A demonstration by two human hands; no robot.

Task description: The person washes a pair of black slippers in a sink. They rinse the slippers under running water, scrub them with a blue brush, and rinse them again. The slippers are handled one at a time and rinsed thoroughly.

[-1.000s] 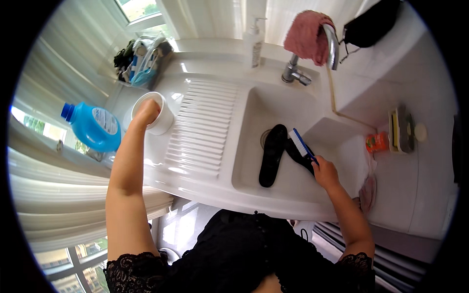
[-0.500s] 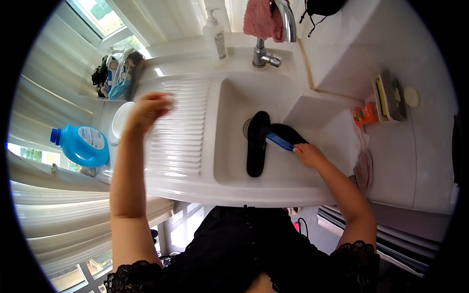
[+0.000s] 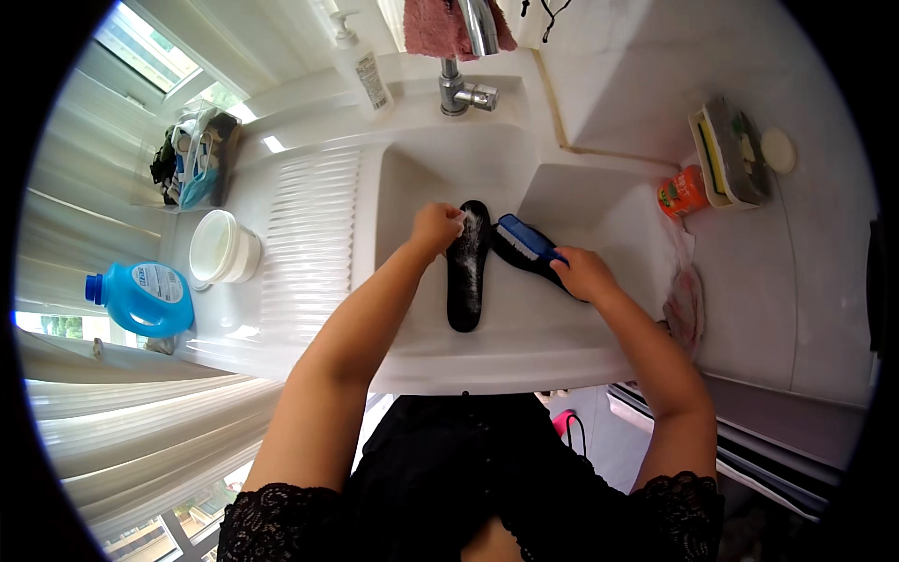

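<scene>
Black insole, head view: one item, lying lengthwise in the white sink, streaked with white powder along its upper half and down the middle.

Second black insole: to the right of the first, set at a slant, partly covered by a brush.

Brush, blue with pale bristles: handle in the right hand, fingers closed around it; head over the second insole.

Left hand: at the upper left edge of the powdered insole, fingers bent and drawn together, some white at the fingertips; whether anything is gripped cannot be told.

White tub, open-topped: on the white surface, left of the ribbed washboard.

Blue jug, capped, pale label: beside the tub, farther left.

Clear box of mixed articles: behind the tub.

White pump bottle: at the back, left of the chrome tap.

Pink cloth: draped over the tap.

Orange container: right side, just beside a sponge holder.
</scene>
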